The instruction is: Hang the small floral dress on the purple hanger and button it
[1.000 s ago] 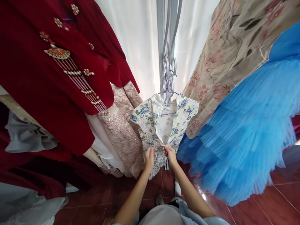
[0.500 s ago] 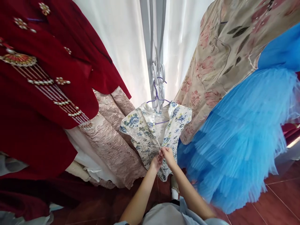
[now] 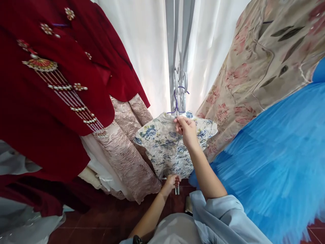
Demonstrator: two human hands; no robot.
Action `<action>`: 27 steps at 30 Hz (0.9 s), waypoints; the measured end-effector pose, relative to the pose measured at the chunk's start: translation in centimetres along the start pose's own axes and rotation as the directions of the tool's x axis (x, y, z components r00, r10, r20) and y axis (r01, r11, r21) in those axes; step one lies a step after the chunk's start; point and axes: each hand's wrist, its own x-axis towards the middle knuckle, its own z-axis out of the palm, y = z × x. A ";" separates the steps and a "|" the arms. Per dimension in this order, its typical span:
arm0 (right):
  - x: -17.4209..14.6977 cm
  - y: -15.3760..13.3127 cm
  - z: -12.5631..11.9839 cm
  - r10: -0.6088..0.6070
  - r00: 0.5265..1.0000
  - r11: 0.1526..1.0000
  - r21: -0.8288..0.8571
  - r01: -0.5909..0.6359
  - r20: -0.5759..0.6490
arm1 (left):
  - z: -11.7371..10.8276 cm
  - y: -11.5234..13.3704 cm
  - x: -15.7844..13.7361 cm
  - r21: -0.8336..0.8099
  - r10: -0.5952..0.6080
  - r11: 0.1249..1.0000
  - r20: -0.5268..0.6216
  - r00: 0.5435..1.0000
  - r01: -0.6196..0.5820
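Note:
A white top with blue flowers and short cap sleeves, a blouse [image 3: 162, 149], hangs on a thin purple hanger [image 3: 176, 104] in front of me. Its front is drawn together along a middle seam up to the neck. My right hand [image 3: 187, 128] is at the neckline, thumb and finger pinched as if on a zipper pull, which the fingers hide. Down at the bottom hem, my left hand [image 3: 173, 181] is closed on the cloth's lower edge, fingers curled.
A grey metal stand [image 3: 180, 40] rises before white curtains [image 3: 142, 44]. On the left hang a dark red beaded jacket [image 3: 101, 78] and a pink textured skirt [image 3: 127, 152]. To the right are a beige floral dress [image 3: 236, 84] and a blue tulle dress [image 3: 266, 152]. The floor [image 3: 86, 230] is red tile.
My right hand has risen from mid-front to the neckline, and the blouse's open V has closed. The left hand has dropped to the hem, pulling the blouse flatter.

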 end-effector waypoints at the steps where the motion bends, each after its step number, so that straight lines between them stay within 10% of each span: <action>1: -0.2 0.3 -0.2 -0.002 1.000 1.000 -0.011 0.002 0.004 | 0.1 0.8 -0.9 0.027 0.040 0.999 -0.005 0.999 -0.040; 4: -1.0 1.2 -0.9 -0.013 1.000 0.999 -0.048 0.013 0.000 | 0.8 6.4 -5.4 0.240 0.456 0.860 0.032 0.889 -0.450; 6: -1.6 1.4 -1.1 -0.043 0.999 0.997 -0.067 0.043 -0.006 | 2.1 12.1 -9.5 0.386 0.818 0.430 0.214 0.533 -0.816; 8: -2.1 1.5 -1.1 -0.078 0.997 0.993 -0.086 0.078 0.006 | 4.0 18.2 -13.1 0.440 0.909 -0.006 0.376 0.178 -0.898; 10: -2.4 1.5 -1.1 -0.118 0.993 0.986 -0.115 0.118 0.012 | 6.0 23.2 -15.3 0.524 0.868 -0.280 0.496 0.021 -0.804; 16: -2.4 1.9 -1.5 -0.173 0.983 0.946 -0.287 0.150 -0.056 | 8.8 28.2 -14.5 0.604 0.614 -0.624 0.772 0.167 -0.497; 22: -2.8 1.3 -1.1 -0.232 0.972 0.934 -0.290 0.210 -0.041 | 8.2 27.7 -15.8 0.524 0.580 -0.662 0.811 0.077 -0.535; 27: -3.5 1.2 -1.2 -0.262 0.965 0.918 -0.312 0.244 -0.015 | 9.1 28.2 -16.5 0.517 0.458 -0.587 0.847 0.271 -0.623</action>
